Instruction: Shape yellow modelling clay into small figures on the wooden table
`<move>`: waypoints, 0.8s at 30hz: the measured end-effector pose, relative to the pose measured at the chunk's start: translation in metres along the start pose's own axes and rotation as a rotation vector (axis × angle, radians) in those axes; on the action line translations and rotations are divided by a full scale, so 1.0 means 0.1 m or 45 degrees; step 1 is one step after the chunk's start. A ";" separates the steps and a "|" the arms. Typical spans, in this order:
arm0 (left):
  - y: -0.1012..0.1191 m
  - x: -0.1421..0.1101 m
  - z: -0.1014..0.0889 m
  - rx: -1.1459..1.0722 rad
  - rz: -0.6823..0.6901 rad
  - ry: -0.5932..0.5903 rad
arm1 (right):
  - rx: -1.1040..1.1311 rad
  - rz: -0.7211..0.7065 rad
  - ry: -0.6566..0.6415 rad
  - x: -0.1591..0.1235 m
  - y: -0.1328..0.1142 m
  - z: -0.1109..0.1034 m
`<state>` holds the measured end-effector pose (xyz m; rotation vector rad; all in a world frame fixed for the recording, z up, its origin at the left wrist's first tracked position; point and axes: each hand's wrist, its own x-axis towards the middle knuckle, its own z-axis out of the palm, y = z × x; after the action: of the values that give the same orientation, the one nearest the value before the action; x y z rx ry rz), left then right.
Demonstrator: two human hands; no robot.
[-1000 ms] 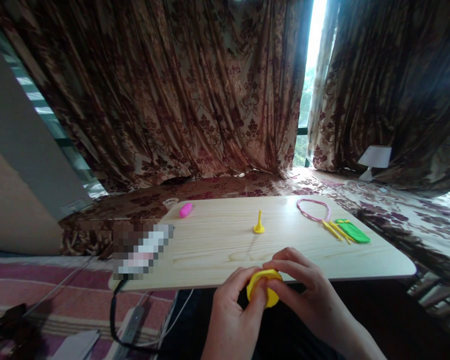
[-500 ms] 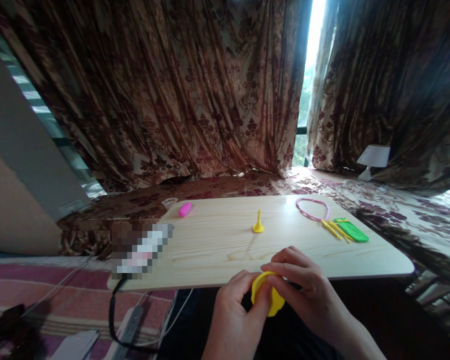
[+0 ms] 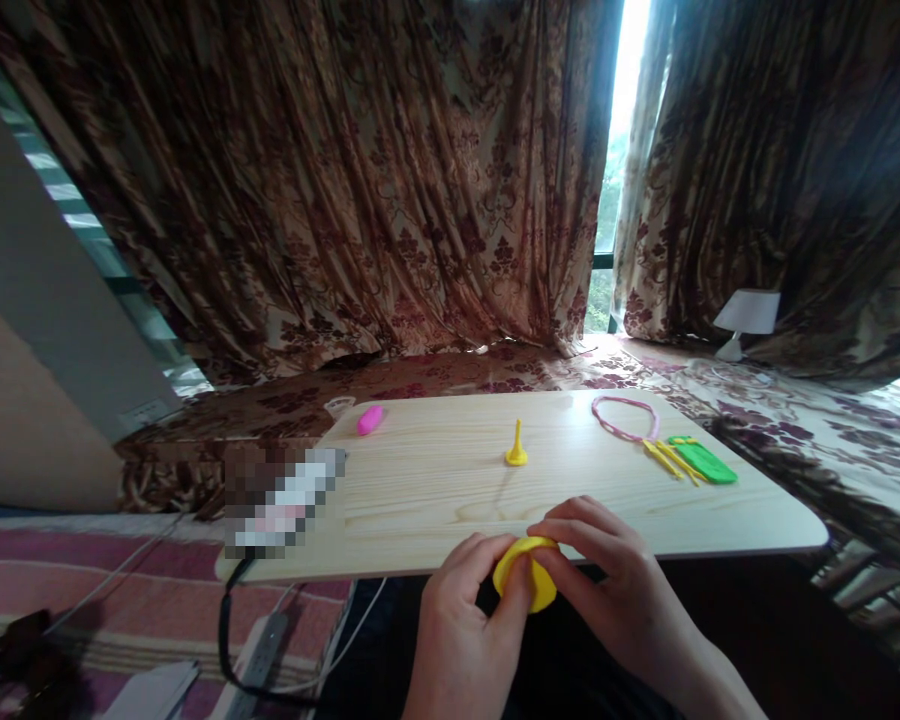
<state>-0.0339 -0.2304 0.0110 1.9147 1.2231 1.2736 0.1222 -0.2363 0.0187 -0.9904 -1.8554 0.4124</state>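
Note:
Between both hands, just off the near table edge, is a thin, round, curved piece of yellow modelling clay [image 3: 541, 590]. My left hand [image 3: 465, 610] grips its left side, with the thumb pressed into the hollow. My right hand [image 3: 607, 565] pinches the upper right rim between thumb and fingers. Beyond them, a small yellow clay stand [image 3: 517, 448] rises upright on the table, a slim stem on a wider round base.
The pale wooden table [image 3: 420, 500] holds a pink clay lump [image 3: 370, 420] at the far left. To the right lie a pink twisted loop [image 3: 606, 425], thin yellow tools [image 3: 666, 460] and a green flat piece [image 3: 706, 462]. A black cable [image 3: 225, 630] hangs left; a white lamp [image 3: 747, 312] stands behind.
The yellow clay piece has shifted slightly left and up and is turned a little in my hands. My fingers have moved along its rim. Things on the table stay put.

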 end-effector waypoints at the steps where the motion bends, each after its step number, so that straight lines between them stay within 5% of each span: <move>1: -0.01 0.00 0.00 0.020 0.016 -0.011 | -0.028 -0.007 -0.002 0.00 -0.01 0.00; 13: 0.05 -0.01 0.00 -0.076 -0.040 -0.138 | -0.075 -0.019 -0.017 0.00 0.01 -0.01; 24: 0.05 0.01 0.01 -0.165 -0.072 -0.042 | -0.045 0.079 -0.018 -0.02 0.03 0.01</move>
<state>-0.0306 -0.2311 0.0146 1.7900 1.1417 1.2552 0.1229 -0.2360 0.0145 -1.0737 -1.8538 0.4265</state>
